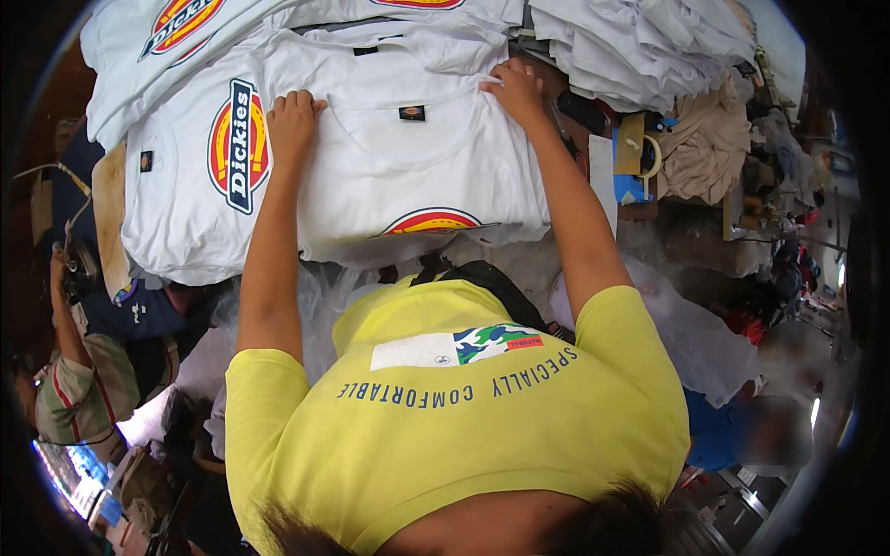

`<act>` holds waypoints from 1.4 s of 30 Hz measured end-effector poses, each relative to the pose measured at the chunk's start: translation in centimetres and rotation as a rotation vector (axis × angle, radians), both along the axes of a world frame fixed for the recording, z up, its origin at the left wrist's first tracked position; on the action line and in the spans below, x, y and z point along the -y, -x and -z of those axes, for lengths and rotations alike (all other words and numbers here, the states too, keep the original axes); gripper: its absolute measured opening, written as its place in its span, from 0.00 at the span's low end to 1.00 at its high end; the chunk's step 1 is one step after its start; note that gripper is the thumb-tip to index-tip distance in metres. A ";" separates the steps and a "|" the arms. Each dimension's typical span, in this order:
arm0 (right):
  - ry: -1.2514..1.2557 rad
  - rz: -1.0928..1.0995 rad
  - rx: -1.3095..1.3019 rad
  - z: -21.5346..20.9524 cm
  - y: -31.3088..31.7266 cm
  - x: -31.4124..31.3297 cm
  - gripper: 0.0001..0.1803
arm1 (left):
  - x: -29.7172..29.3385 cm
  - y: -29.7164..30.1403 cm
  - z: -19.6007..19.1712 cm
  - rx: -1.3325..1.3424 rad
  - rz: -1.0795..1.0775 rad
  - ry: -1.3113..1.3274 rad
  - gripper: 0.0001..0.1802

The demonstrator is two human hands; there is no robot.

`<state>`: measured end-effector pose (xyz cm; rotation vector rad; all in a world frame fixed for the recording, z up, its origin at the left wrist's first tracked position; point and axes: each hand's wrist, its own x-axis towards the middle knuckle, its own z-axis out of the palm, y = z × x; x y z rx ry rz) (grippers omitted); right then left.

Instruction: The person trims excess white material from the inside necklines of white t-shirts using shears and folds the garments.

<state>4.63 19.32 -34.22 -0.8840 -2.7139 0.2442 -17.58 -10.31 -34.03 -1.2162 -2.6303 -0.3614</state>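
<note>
Counting two hands, left hand (pixel 295 119) and right hand (pixel 519 91), touching one white shirt (pixel 436 185) on either side of its neckline. Lying front up between both, just right of a second shirt (pixel 181 218). Showing one neck label (pixel 412 113) and part of one logo (pixel 431 221). Pointing collar-first away from the wearer (pixel 491 445), running near-to-far along its long axis. Curling fingers (pixel 295 98) over cloth; being unable to tell whether clamped. Counting one white heap (pixel 640 46), one beige heap (pixel 700 144) at right.

Garment workshop: stacked white T-shirts (pixel 417 176), cloth heap (pixel 700 148).
</note>
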 end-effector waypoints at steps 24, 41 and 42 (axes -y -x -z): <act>-0.170 -0.181 -0.248 -0.6 -14.4 9.9 0.09 | 11.9 -10.8 -2.0 0.184 0.373 -0.177 0.13; 0.023 0.005 -0.261 1.5 -15.1 11.5 0.18 | 13.2 -10.8 -0.3 0.210 0.317 -0.281 0.13; -0.028 0.057 -0.269 1.8 -15.2 10.8 0.16 | 13.0 -9.7 0.6 0.240 0.341 -0.378 0.14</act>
